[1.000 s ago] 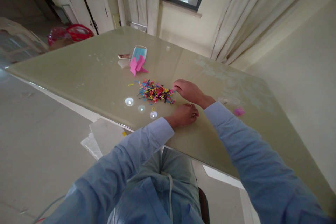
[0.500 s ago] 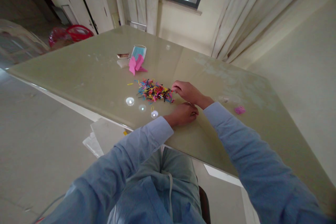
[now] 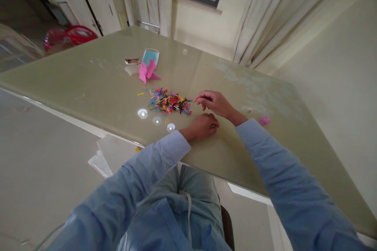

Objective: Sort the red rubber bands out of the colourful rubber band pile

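Observation:
A loose heap of small multicoloured rubber bands [image 3: 170,101] lies on the glossy table in front of me. Just off the heap's right edge is my right hand [image 3: 214,103], its thumb and index finger brought together. A tiny reddish bit shows at those fingertips, too small to name. Nearer to me, my left hand [image 3: 203,126] rests on the table with its fingers curled; what they hold, if anything, is hidden. A thin pale loop shows on one of its fingers. A single yellow band [image 3: 167,121] lies below the heap.
Behind the heap are pink paper pieces [image 3: 149,71], a blue face mask [image 3: 151,57], and a small pale item [image 3: 131,70]. A pink clump [image 3: 264,120] lies to the right. Bright light reflections show on the tabletop. The table's front edge [image 3: 134,142] runs before my lap.
My right hand has drawn back slightly to the right from the heap, and its lower fingers have loosened. My left hand stays about where it was. The view has shifted a little.

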Action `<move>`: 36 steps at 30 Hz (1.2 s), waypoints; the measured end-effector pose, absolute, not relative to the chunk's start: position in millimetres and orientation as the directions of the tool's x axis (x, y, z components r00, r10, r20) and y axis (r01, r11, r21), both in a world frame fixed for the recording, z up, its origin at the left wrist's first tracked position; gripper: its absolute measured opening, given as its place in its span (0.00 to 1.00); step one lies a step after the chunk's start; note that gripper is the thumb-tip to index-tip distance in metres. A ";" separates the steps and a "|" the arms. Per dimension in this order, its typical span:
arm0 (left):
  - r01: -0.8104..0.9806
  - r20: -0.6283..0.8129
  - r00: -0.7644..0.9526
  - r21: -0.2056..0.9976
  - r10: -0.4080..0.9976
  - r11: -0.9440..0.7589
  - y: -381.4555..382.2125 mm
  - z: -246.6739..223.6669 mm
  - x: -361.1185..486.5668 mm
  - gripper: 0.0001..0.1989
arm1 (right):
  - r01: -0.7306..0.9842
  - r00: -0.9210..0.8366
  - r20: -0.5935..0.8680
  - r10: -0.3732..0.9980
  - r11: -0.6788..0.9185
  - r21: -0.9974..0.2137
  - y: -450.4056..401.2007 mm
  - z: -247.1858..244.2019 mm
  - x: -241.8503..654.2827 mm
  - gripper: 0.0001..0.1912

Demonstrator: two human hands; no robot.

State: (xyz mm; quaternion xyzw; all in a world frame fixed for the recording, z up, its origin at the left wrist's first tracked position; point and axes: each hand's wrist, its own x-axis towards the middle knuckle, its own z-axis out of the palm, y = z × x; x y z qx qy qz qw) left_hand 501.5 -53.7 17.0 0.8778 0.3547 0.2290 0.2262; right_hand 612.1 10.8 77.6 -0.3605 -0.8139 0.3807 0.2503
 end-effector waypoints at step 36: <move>0.465 0.281 0.606 0.635 0.744 -0.618 -53.2 9.0 493.6 0.10 | 0.609 0.030 0.226 0.974 0.161 -0.776 -109.2 29.6 819.9 0.19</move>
